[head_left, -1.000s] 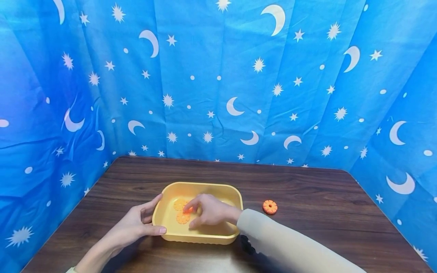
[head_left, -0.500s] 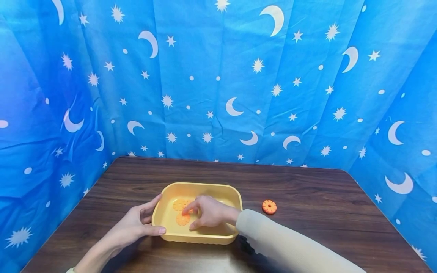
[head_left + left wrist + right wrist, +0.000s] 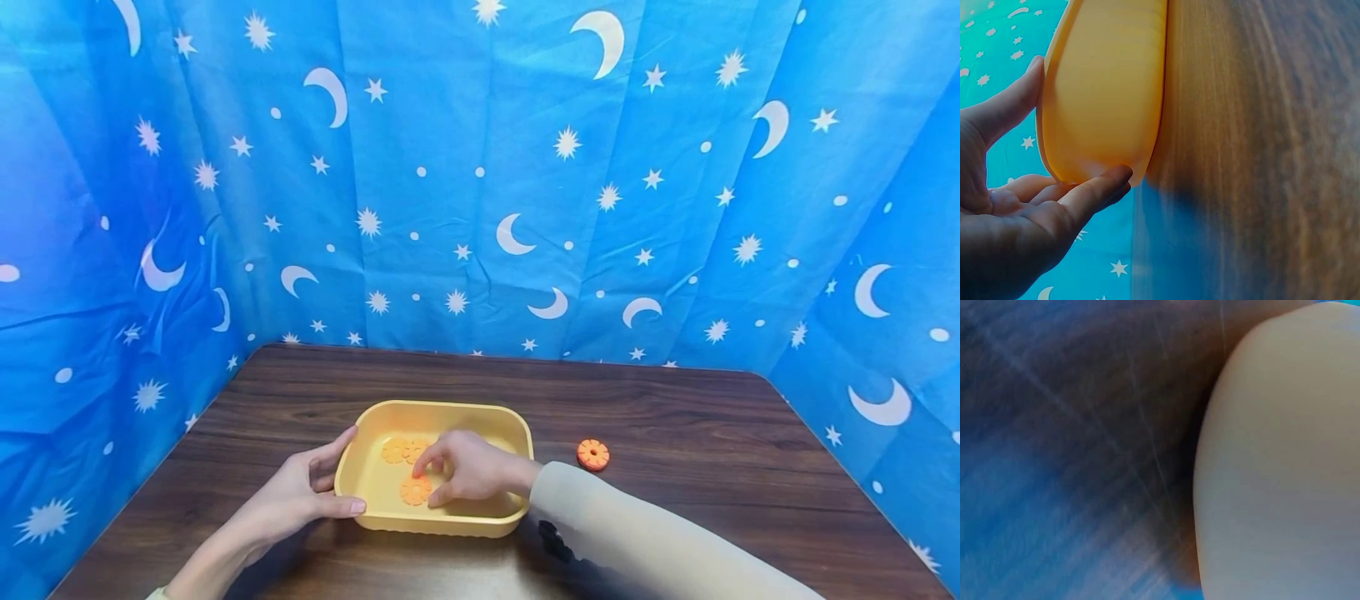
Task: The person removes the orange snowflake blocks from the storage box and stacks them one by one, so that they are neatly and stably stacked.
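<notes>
My left hand grips the left end of a yellow plastic tub, its thumb at the near rim and its fingers at the far side. The left wrist view shows the same hold on the tub's end wall. Inside the tub, my right hand touches an orange notched disc with its index finger, while the thumb lies by the disc's right edge. Behind that disc, two more orange discs lie side by side, one partly hidden by the hand.
Right of the tub, an orange notched piece, thick like a stack of discs, sits on the dark wooden table. Blue cloth with moons and stars hangs behind and at both sides. Mostly sleeve fills the right wrist view.
My right hand has moved slightly right and nearer, and the disc under its index finger has slid the same way, apart from the other two. The left hand has stayed put.
</notes>
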A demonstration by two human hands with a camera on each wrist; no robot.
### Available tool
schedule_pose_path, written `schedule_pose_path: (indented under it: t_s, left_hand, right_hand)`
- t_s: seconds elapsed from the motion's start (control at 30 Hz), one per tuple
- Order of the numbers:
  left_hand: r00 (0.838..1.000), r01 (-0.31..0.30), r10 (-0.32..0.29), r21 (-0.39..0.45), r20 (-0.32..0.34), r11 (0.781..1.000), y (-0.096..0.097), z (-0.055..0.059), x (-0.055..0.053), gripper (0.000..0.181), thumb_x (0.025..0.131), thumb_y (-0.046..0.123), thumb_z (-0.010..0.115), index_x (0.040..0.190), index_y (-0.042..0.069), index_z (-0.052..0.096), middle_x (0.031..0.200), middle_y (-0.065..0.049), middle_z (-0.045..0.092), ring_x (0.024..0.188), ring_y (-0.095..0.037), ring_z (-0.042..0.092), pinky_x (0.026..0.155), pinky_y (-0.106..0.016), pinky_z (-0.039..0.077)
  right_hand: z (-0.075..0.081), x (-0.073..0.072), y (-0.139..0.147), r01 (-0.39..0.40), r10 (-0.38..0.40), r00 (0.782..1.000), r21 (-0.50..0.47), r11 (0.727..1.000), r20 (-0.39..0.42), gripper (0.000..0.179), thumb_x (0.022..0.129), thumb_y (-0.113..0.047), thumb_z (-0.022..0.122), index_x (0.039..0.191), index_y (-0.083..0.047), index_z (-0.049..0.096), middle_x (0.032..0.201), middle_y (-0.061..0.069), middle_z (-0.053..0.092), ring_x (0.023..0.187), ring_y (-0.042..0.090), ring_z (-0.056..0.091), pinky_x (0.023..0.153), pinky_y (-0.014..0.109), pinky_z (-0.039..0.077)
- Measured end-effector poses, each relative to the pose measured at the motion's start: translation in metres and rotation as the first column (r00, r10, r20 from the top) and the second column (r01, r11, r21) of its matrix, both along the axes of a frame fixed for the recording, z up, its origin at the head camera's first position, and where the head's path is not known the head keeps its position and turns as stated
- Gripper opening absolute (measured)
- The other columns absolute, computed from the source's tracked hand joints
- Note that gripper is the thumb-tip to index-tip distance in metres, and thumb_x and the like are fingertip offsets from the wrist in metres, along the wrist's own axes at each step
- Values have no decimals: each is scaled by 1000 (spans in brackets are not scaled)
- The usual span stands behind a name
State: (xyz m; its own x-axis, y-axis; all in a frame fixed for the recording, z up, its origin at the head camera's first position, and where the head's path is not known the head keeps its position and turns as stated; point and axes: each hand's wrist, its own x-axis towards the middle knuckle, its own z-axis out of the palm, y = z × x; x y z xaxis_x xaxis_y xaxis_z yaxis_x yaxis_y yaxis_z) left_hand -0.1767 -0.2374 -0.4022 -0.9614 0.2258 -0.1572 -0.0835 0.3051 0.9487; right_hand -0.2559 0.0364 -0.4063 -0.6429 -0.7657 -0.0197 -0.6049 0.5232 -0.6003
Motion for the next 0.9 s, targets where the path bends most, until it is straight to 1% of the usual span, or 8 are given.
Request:
schedule_pose_path:
  t_s: [0.1, 0.23, 0.37, 0.47, 0.6, 0.7, 0.8, 0.9]
  left_hand:
    - [1000, 10, -10, 9, -7, 1000, 0, 0, 0, 104, 87, 15, 89, 167, 2, 23, 163, -33, 33, 137, -51, 52, 96, -49, 58]
    - [1000, 24, -24, 20, -20, 1000, 0, 1, -1, 103, 88, 17, 88, 167, 2, 23, 163, -31, 35, 136, -48, 54, 98, -49, 57]
    - [1000, 15, -15, 13, -13, 1000, 0, 1, -1, 103, 88, 17, 89, 167, 3, 24, 163, -31, 36, 136, -48, 54, 98, -49, 56]
    - [1000, 14, -14, 15, -11, 1000, 0, 1, 0, 104, 87, 17, 89, 167, 2, 23, 163, -31, 35, 136, -48, 54, 98, -49, 56]
    - [999, 31, -30, 28, -21, 999, -2, 1, -1, 104, 88, 18, 88, 167, 1, 23, 163, -30, 36, 136, -47, 55, 101, -49, 55]
    - [999, 36, -35, 37, -19, 999, -2, 1, 0, 104, 88, 18, 88, 167, 1, 22, 163, -30, 36, 136, -46, 55, 102, -50, 54]
    - [1000, 24, -24, 33, -9, 999, -2, 0, 1, 104, 88, 16, 88, 167, 2, 22, 163, -31, 36, 136, -46, 55, 101, -50, 54]
    - [1000, 12, -12, 18, -6, 1000, -2, 0, 1, 105, 87, 15, 89, 167, 2, 23, 163, -31, 36, 136, -48, 54, 100, -51, 55]
  right_hand:
    - [-1, 0, -3, 0, 0, 1000, 3, 1000, -3, 37, 83, -15, 92, 119, -14, 81, 87, -6, 64, 80, 8, 54, 76, 21, 45]
    - [1, 1, -4, 16, -15, 1000, 38, 999, -26, 39, 84, -14, 92, 121, -16, 81, 86, -6, 63, 79, 7, 53, 75, 21, 45]
    - [2, 1, -3, 47, -45, 999, 45, 998, -30, 36, 82, -12, 93, 116, -16, 82, 89, -9, 65, 82, 6, 54, 78, 21, 46]
    - [1, 1, -2, 66, -66, 998, 21, 998, -20, 34, 79, -10, 95, 109, -15, 82, 91, -9, 67, 84, 7, 56, 81, 22, 48]
    - [0, 0, -2, 77, -77, 997, -15, 997, 1, 34, 76, -7, 96, 103, -15, 77, 90, -8, 66, 85, 8, 58, 83, 23, 49]
    - [-1, -1, -3, 82, -81, 996, -43, 996, 28, 36, 74, -4, 96, 100, -14, 72, 88, -6, 65, 84, 9, 58, 81, 23, 49]
    - [-2, -1, -3, 90, -87, 995, -64, 994, 58, 38, 73, -2, 95, 98, -14, 69, 87, -4, 64, 80, 9, 58, 77, 23, 49]
    - [-1, -1, -2, 97, -92, 992, -63, 993, 81, 41, 72, -1, 96, 99, -14, 68, 86, -4, 64, 78, 9, 59, 75, 23, 50]
